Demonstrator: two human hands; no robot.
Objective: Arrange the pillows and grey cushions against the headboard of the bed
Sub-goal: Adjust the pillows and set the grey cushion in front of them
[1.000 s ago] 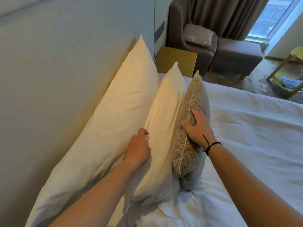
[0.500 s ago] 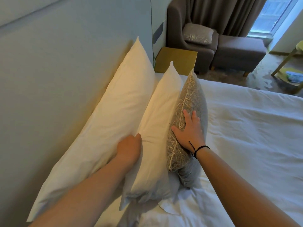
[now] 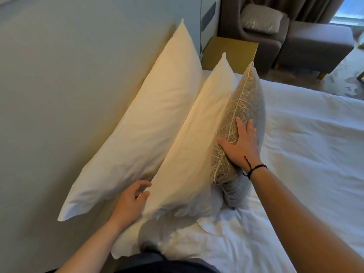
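Note:
A large white pillow [image 3: 149, 123] leans against the pale headboard [image 3: 78, 79]. A second white pillow [image 3: 195, 146] stands in front of it. A grey cushion [image 3: 242, 115] with a pale leaf-vein pattern stands upright against that second pillow. My right hand [image 3: 239, 143], a black cord at its wrist, lies flat with spread fingers on the cushion's face. My left hand [image 3: 131, 201] sits at the near end of the second pillow, fingers curled loosely at its edge between the two pillows.
White bed sheet [image 3: 307, 154] spreads to the right. A gold bedside table [image 3: 232, 51] stands past the pillows. Beyond it are a grey armchair [image 3: 236, 22] with another grey cushion [image 3: 260, 18] on it and a grey footstool [image 3: 317, 46]. Curtains hang behind.
My left hand has slid down from the side of the second pillow to its near end and loosened. My right hand has stayed pressed on the grey cushion.

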